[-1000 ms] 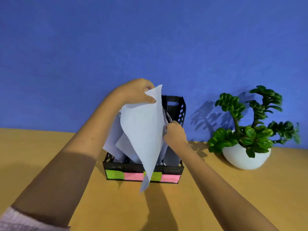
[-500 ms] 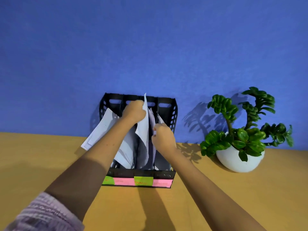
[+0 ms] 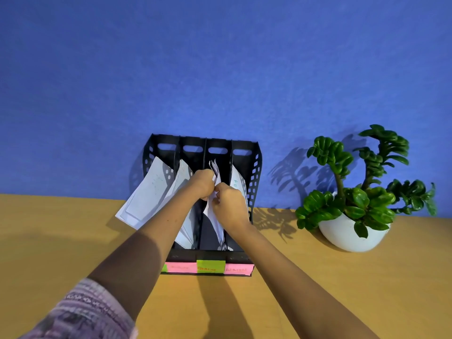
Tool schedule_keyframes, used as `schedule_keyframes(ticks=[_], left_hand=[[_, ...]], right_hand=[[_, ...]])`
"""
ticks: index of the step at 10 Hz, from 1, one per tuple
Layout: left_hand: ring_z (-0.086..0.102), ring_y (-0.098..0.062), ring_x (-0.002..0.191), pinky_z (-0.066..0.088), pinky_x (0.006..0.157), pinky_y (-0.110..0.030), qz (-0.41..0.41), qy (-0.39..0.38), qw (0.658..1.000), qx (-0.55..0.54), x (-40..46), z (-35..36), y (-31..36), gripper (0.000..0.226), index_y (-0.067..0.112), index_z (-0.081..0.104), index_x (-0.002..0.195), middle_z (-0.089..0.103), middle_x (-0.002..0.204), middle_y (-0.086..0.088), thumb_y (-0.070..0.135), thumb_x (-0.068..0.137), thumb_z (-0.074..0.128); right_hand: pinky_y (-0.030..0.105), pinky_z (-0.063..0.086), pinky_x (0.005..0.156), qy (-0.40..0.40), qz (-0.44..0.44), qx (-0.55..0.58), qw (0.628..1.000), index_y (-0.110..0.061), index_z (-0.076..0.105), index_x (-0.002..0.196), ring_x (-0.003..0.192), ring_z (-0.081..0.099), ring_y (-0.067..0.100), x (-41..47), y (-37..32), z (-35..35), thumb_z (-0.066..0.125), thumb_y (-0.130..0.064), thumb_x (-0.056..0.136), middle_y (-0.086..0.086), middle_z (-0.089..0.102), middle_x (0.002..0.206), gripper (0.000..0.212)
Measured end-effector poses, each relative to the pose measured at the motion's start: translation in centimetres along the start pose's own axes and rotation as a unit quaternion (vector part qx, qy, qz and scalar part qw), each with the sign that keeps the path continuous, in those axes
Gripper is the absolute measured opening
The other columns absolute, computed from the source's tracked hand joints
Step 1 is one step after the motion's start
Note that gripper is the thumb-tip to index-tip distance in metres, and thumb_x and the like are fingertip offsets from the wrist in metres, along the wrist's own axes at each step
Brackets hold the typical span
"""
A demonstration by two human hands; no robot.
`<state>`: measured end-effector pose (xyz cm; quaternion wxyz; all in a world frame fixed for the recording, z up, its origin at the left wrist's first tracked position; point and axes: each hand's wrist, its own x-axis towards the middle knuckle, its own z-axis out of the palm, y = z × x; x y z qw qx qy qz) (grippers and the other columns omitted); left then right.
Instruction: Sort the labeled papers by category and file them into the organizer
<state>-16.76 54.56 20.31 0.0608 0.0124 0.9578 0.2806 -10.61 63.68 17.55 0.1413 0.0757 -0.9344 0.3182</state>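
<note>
Leafy green plant (image 3: 362,189) in a round white pot (image 3: 347,237), right side of a wooden table (image 3: 367,289) | blue wall (image 3: 220,69) behind | plant's shadow (image 3: 293,172) falls on wall and tabletop

1. The organizer (image 3: 254,172) looks like black plastic, matt, its side walls pierced with holes.
2. The papers (image 3: 146,194) are thin white sheets, smooth and limp, some faintly marked with ink.
3. Paper labels (image 3: 210,266) on the front rim are matt pink and green.
4. The table (image 3: 367,289) is a smooth, matt yellow-brown surface like wood laminate.
5. The wall (image 3: 220,69) is matt blue with a fine grain.
6. The pot (image 3: 342,236) is smooth white, slightly glossy; the plant (image 3: 359,199) has shiny leaves.
7. The sleeve (image 3: 83,314) is soft patterned cloth.
</note>
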Motion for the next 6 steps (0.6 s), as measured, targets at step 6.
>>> schedule_keyframes(ticks=[6], left_hand=[[0.066,-0.032,0.087,0.053,0.074,-0.039,0.116,0.206,0.966,-0.101,-1.5,1.7,-3.3,0.034,0.012,0.056,0.127,0.071,0.094,-0.017,0.019,0.098,0.039]], right_hand=[[0.026,0.039,0.058,-0.011,0.031,0.077,0.997,-0.003,0.068,0.089,0.055,0.053,0.012,-0.8,-0.2,1.1,0.055,-0.012,0.090,0.015,0.071,0.078,0.016]])
